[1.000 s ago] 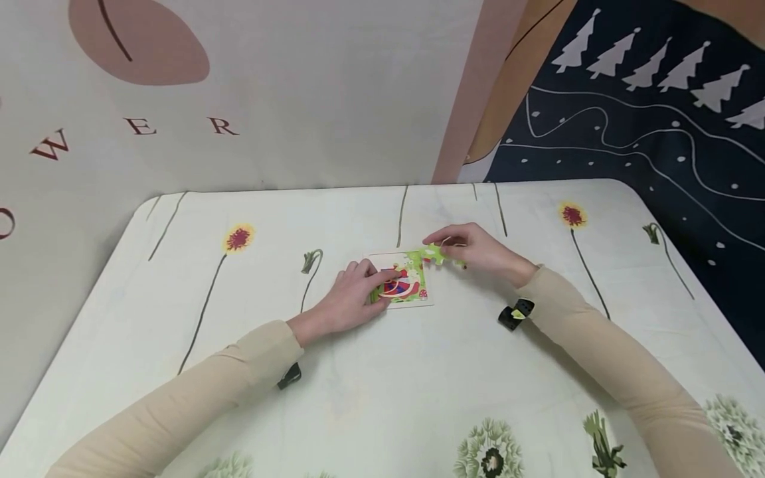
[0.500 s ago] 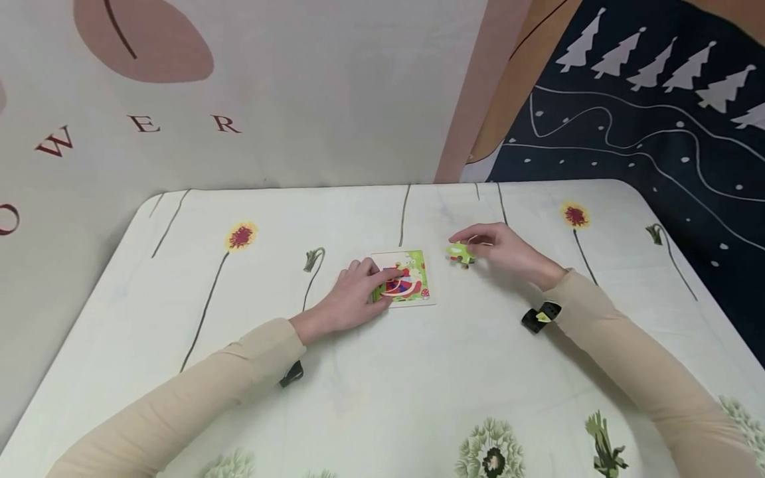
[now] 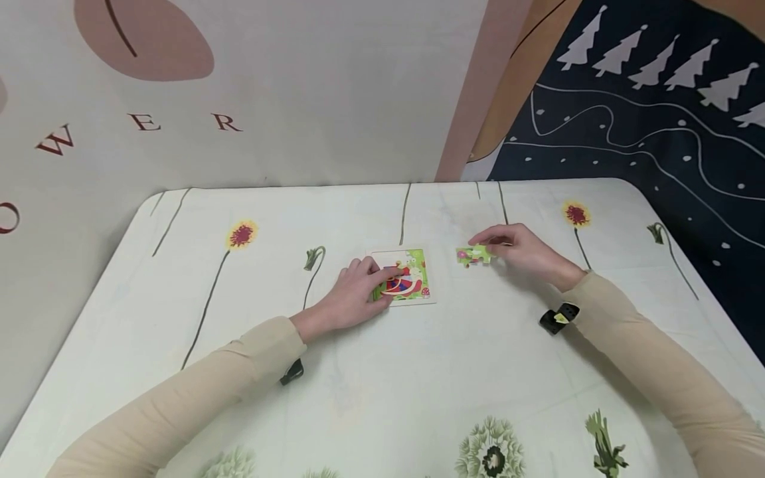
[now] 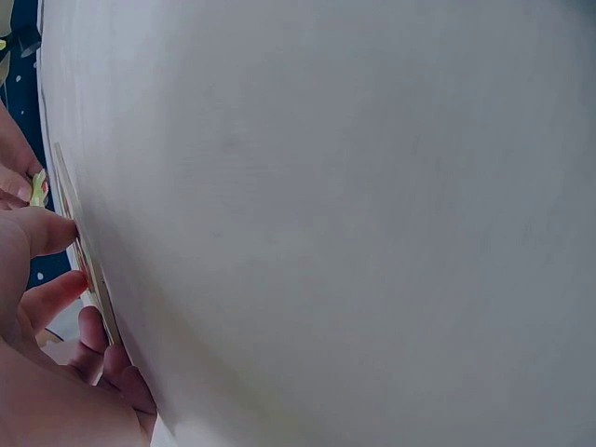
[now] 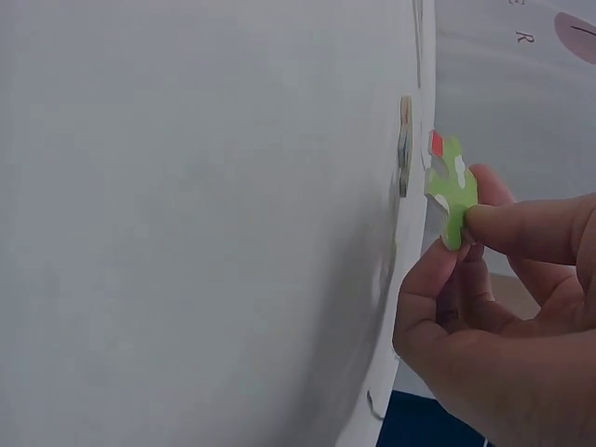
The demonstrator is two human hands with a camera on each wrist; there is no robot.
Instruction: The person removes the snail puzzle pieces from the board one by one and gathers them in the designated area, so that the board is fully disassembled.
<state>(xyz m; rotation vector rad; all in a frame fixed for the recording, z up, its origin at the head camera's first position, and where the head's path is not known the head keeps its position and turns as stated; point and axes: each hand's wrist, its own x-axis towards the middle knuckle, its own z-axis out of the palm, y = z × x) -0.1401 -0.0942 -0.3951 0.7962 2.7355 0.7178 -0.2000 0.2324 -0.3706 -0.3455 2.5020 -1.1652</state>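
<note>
My left hand (image 3: 352, 295) rests on the left side of a small square jigsaw board (image 3: 418, 282). Its index finger extends over the red, blue and green picture, and its thumb presses near the front edge. Part of the picture is hidden under it. Right of the board, my right hand (image 3: 526, 252) pinches a green puzzle piece (image 5: 456, 196) between thumb and fingers. In the right wrist view this piece is tilted up, showing white patches and a red corner. Just beyond it, another puzzle piece (image 5: 405, 149) lies flat, seen edge-on.
A white cloth printed with flowers covers the table (image 3: 382, 385). A pale fabric wall (image 3: 335, 99) stands behind the far edge, and a dark panel with white trees (image 3: 621, 113) is at the right. A black strap device (image 3: 558, 318) sits at the right wrist.
My right hand has moved to the right, away from the board, with the green piece in its fingers. The loose piece beside it now shows more. My left hand stays on the board.
</note>
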